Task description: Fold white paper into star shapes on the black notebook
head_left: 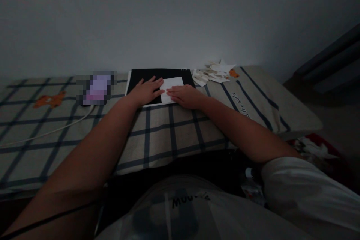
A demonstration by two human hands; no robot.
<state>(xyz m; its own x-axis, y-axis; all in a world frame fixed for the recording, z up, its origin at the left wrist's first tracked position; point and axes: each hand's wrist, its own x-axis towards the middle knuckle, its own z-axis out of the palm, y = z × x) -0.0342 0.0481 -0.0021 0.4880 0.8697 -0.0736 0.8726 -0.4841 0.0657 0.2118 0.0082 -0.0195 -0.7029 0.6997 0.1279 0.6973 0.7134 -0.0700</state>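
A white sheet of paper (174, 81) lies on a flat black board with a white edge (165, 72), close to the wall. My left hand (146, 90) rests flat with fingers spread, mostly over the black surface, its fingertips at the paper's left side. My right hand (184, 95) lies on the paper's lower right part, fingers stretched out and pointing left. Nothing is gripped in either hand. Both palms hide parts of the paper and the board.
Crumpled paper scraps (215, 73) are heaped right of the board. A phone (97, 89) with a white cable (67, 125) lies to the left on the checked tablecloth (160, 120). At lower right stand a red bin (341, 153) holding paper waste and a plastic bottle (251, 185).
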